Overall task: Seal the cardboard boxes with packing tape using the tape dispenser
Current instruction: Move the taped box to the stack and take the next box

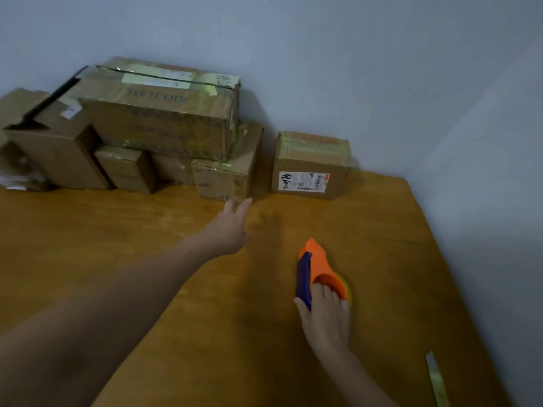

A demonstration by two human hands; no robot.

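Several boxes are stacked at far table edge. Dispenser, judged light and rigid, is gripped at its rear by right hand; left hand is spread, empty, near boxes.

Your left hand and your right hand are both bare. Your left forearm is uncovered along all of its visible length, broad at the lower left edge and narrowing to the wrist. Your right forearm is uncovered too, and looks slimmer. The fingers are too blurred to show finer detail.
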